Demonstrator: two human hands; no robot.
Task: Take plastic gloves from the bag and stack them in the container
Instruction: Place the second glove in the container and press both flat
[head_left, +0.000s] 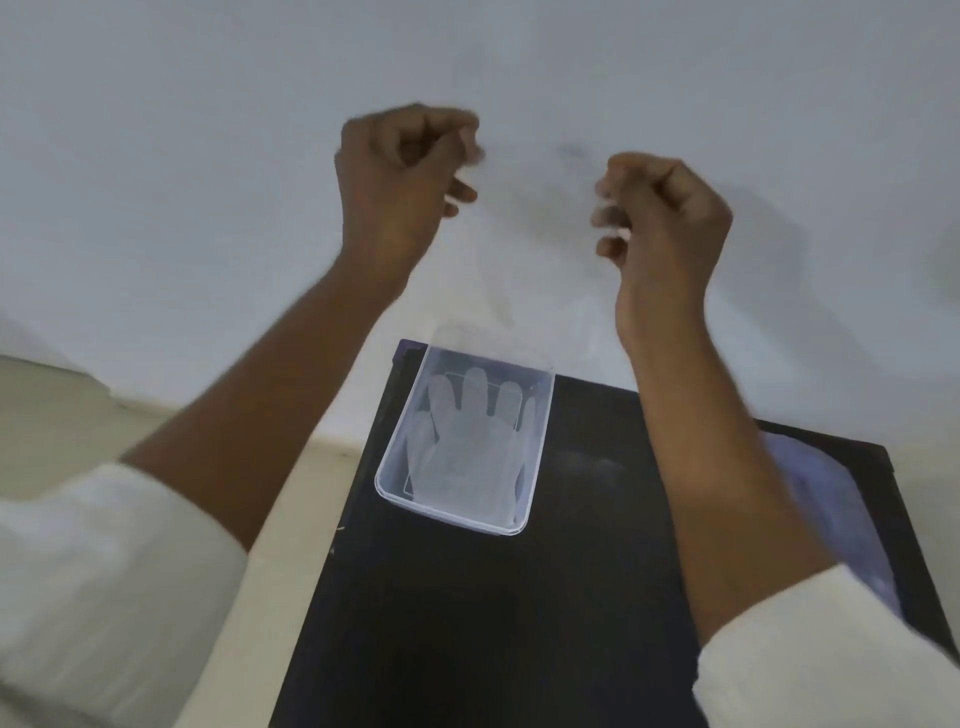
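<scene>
Both grips, left hand (402, 171) and right hand (662, 218), pinching clear glove (535, 249) above container (395, 483)

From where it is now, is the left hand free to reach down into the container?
Probably not at once: the left hand is raised and pinched shut, apparently on a clear glove shared with the right hand. The container itself sits open, unobstructed.

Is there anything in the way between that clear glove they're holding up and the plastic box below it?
Nothing visible. The held glove hangs between the left hand and right hand, right above the open container, which has no lid and only gloves already lying flat inside.
</scene>
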